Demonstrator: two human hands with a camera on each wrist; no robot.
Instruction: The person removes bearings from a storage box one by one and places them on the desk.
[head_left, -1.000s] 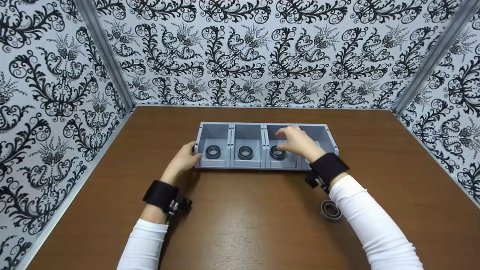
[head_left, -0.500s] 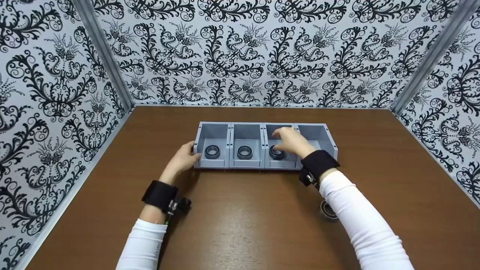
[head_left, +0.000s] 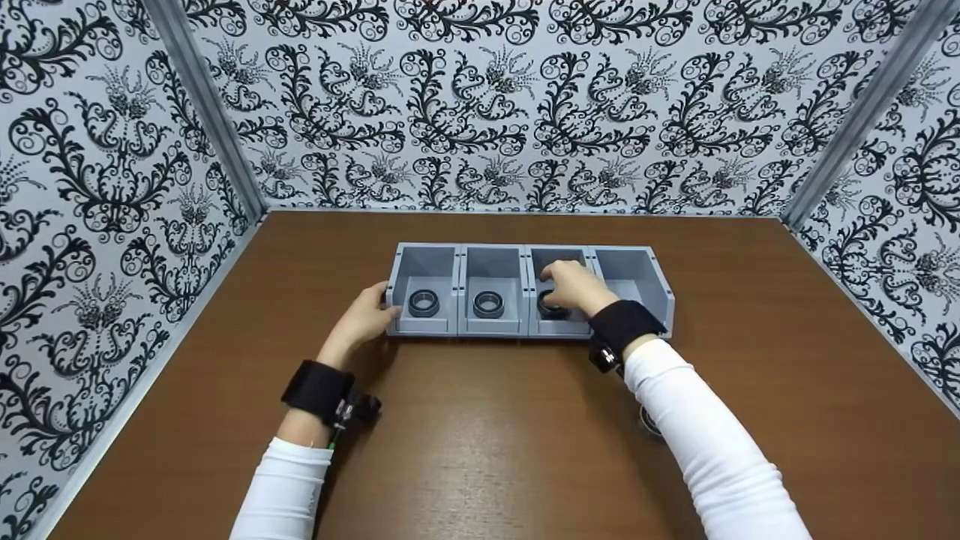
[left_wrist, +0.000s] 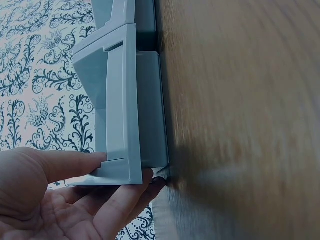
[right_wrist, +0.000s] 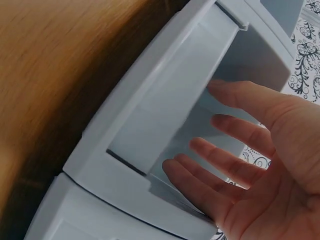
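Observation:
A row of joined grey plastic bins (head_left: 427, 327) stands on the table. My left hand (head_left: 365, 315) grips its left end; in the left wrist view the thumb lies inside the wall and the fingers outside. Ball bearings lie in the left bin (head_left: 424, 313), the second bin and the third: a second bearing (head_left: 488, 314) and a third bearing (head_left: 553, 313). My right hand (head_left: 576, 288) reaches into the third bin, over that bearing and partly hiding it. In the right wrist view, the right hand's fingers (right_wrist: 215, 187) are spread and loosely bent, with nothing visible between them.
Another bearing (head_left: 649, 424) lies on the brown table (head_left: 465, 442), mostly hidden under the right sleeve. The rightmost bin (head_left: 628, 262) shows a bare floor. Patterned walls (head_left: 480, 112) enclose the table at the back and sides.
My right hand has moved left and lower into the third bin, closer to its bearing. The right sleeve now covers more of the loose bearing. My left hand keeps its grip.

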